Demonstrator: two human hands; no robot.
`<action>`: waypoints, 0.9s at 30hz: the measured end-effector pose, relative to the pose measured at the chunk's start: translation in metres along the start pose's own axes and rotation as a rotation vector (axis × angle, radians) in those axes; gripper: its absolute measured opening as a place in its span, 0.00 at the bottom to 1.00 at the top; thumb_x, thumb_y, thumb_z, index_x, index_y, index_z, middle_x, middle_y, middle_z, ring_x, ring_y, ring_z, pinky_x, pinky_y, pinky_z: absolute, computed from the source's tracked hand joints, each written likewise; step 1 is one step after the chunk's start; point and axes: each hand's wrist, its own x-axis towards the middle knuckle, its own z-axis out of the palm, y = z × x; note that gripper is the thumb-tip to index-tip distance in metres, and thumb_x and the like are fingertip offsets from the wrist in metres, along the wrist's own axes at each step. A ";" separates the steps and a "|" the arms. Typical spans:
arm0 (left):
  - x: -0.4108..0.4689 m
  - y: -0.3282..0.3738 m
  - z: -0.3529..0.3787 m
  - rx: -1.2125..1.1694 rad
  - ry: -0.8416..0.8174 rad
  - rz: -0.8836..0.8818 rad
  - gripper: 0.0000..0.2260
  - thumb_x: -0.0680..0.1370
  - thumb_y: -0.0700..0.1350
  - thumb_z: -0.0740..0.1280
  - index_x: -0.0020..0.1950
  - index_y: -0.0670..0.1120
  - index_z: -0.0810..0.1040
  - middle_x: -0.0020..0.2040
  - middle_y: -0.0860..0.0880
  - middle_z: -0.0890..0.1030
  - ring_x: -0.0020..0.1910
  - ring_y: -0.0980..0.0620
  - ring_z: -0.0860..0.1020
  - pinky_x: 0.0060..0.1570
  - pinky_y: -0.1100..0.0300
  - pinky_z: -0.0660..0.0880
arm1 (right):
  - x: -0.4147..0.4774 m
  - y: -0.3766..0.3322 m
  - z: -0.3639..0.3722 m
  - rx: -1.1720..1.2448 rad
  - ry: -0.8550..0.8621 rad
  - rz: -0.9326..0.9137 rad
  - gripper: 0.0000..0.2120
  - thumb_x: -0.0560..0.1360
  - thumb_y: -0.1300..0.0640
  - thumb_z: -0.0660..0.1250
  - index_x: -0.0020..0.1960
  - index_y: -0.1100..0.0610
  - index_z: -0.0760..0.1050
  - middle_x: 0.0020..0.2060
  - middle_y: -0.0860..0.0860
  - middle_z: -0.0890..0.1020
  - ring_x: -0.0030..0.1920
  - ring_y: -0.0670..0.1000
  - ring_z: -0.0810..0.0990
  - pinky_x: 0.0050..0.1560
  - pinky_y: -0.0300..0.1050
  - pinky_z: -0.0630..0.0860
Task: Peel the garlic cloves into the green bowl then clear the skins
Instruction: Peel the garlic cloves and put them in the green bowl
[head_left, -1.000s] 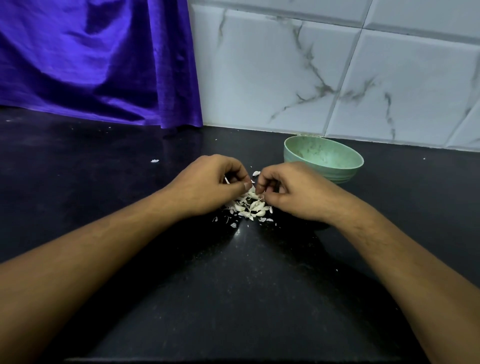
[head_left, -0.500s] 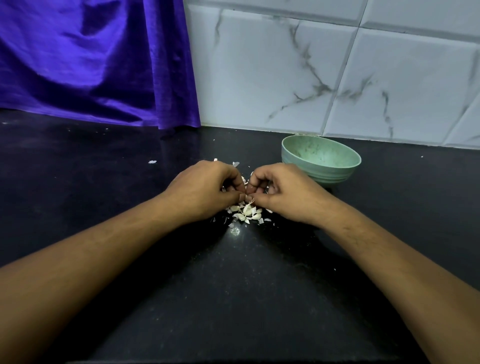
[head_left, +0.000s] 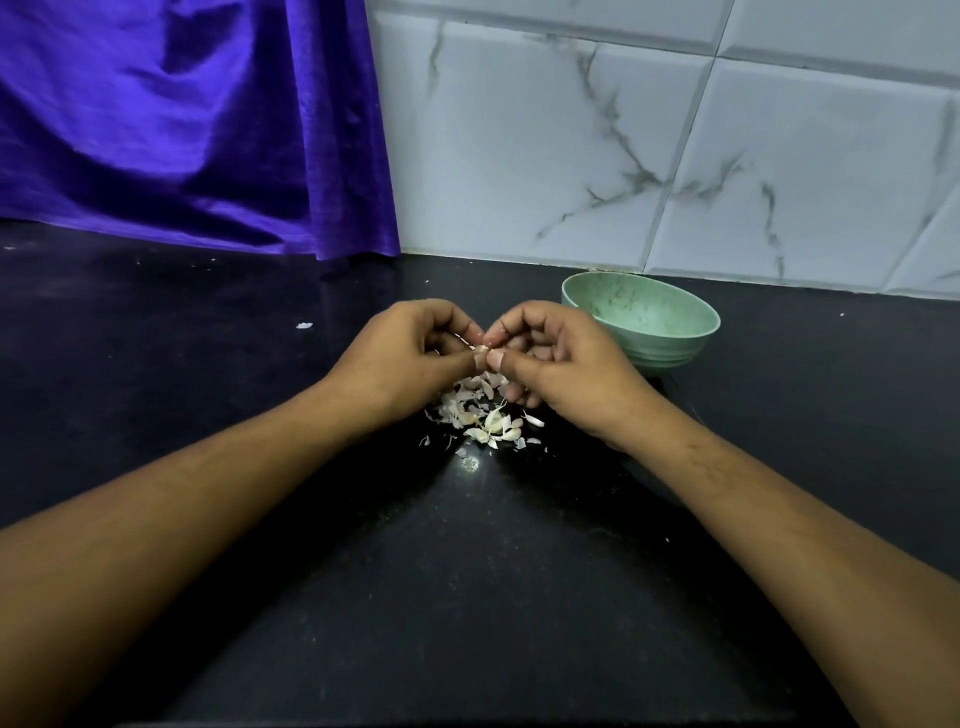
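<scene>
Just left of the green bowl, the left hand and right hand meet, fingers curled, pinching a garlic clove between them. Skins litter the surface beneath.

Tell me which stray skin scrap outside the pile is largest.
The white scrap left of the left hand; other strays on the counter are mere specks.

Glossy black stone counter, speckled matt green bowl, papery garlic skins, shiny purple cloth, glossy marbled tiles
</scene>
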 end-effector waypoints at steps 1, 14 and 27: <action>0.000 0.001 -0.001 -0.037 0.011 -0.009 0.07 0.76 0.45 0.78 0.51 0.47 0.83 0.36 0.51 0.84 0.32 0.57 0.78 0.36 0.58 0.76 | -0.001 -0.001 -0.001 0.081 -0.001 0.002 0.06 0.78 0.68 0.71 0.54 0.63 0.79 0.40 0.58 0.82 0.33 0.50 0.81 0.29 0.38 0.75; -0.004 0.008 0.000 -0.342 -0.003 -0.132 0.12 0.77 0.48 0.75 0.49 0.39 0.80 0.43 0.40 0.85 0.29 0.54 0.77 0.29 0.61 0.74 | -0.002 -0.005 -0.005 0.212 0.004 -0.040 0.12 0.74 0.70 0.74 0.56 0.67 0.80 0.44 0.64 0.86 0.36 0.54 0.85 0.40 0.48 0.84; -0.005 0.013 0.003 -0.401 -0.006 -0.142 0.04 0.79 0.42 0.73 0.52 0.43 0.80 0.40 0.47 0.83 0.34 0.54 0.78 0.32 0.62 0.77 | -0.002 -0.004 -0.003 0.158 0.072 -0.022 0.08 0.74 0.69 0.75 0.52 0.66 0.81 0.40 0.62 0.86 0.35 0.54 0.86 0.39 0.48 0.84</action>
